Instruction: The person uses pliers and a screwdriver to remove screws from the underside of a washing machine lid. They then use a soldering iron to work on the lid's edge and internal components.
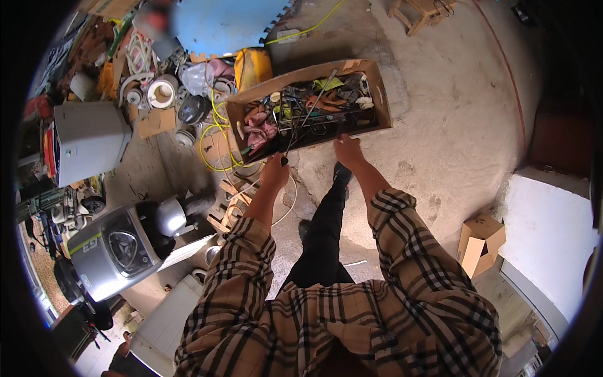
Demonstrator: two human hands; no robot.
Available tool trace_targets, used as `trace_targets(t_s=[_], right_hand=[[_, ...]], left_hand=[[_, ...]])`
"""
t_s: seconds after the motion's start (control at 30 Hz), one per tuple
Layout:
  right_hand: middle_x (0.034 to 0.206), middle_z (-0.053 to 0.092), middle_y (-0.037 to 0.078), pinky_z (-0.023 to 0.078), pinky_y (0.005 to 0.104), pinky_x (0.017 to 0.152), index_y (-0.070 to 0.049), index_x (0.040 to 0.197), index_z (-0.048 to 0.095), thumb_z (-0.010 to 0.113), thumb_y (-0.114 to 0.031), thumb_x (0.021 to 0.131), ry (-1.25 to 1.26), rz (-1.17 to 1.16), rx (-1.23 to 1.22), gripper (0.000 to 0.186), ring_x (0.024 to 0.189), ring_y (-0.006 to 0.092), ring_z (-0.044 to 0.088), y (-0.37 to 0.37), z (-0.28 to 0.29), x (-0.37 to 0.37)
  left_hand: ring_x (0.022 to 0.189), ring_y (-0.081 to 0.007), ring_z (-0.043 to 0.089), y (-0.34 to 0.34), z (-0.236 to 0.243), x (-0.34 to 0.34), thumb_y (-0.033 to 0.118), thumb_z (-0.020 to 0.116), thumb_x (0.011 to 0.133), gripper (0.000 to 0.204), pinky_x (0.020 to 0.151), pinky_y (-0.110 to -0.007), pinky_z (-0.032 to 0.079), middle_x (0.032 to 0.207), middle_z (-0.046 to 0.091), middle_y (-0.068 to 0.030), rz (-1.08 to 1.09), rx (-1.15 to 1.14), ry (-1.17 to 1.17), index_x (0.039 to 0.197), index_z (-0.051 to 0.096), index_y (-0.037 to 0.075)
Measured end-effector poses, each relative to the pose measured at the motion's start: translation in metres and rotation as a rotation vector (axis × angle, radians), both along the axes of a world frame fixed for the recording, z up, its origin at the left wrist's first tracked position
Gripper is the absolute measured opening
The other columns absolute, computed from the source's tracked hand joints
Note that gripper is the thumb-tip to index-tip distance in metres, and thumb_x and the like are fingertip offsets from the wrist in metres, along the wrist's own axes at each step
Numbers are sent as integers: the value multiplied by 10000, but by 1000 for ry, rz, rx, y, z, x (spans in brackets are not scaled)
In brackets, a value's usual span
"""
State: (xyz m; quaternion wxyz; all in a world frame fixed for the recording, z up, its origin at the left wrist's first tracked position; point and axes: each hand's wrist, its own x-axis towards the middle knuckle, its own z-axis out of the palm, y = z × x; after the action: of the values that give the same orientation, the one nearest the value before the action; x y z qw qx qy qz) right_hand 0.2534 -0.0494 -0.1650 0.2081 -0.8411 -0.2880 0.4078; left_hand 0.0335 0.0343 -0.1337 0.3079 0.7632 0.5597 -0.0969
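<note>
A long brown box [380, 103], which looks like cardboard, stands on the floor in front of me. It is full of jumbled hand tools, thin metal rods, cables, orange and pink cloth-like pieces [260, 133] and some yellow-green bits. My left hand [274, 173] is closed at the box's near rim, toward its left end. A small dark thing shows beside its thumb; I cannot make out what it is. Farther right along the same rim, my right hand [347, 149] is closed too, its fingertips hidden by the hand itself. Both forearms are in rolled plaid sleeves.
Left of the box lie a yellow hose [204, 141], cable reels [162, 92] and a yellow container [254, 68]. A silver-grey machine [119, 245] and a grey cabinet [94, 138] stand at left. An open carton [480, 244] sits at right by a white block [549, 232].
</note>
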Motion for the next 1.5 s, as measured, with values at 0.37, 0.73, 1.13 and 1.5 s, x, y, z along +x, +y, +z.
trace_targets(t_s=[0.37,0.73,1.13,1.5], right_hand=[[850,643,185,475,482,773,-54,840,644,470,-292,850,137,475,-79,295,826,381,605,-176,45,138],[696,671,118,533,380,648,-54,721,701,584,-146,745,451,-566,-402,151,716,230,672,-252,112,480],[796,652,105,536,319,634,-37,937,616,529,-302,866,340,-549,466,288,723,204,669,-205,348,908],[742,671,108,536,337,589,-19,979,612,515,-276,884,104,-731,-37,291,628,196,654,-342,410,1247]], left_hand=[[573,-252,602,-66,-21,-35,185,558,817,194,471,-363,465,678,607,-118,402,-452,350,911,631,33],[566,-225,540,8,94,447,237,644,781,191,491,-343,429,650,560,-77,-22,-582,30,846,606,61],[662,-273,567,30,261,939,282,601,810,214,576,-387,447,708,593,-109,-456,-405,46,854,614,72],[751,-317,593,63,274,1408,323,562,836,248,653,-428,463,761,623,-139,-1235,-33,212,861,621,83]])
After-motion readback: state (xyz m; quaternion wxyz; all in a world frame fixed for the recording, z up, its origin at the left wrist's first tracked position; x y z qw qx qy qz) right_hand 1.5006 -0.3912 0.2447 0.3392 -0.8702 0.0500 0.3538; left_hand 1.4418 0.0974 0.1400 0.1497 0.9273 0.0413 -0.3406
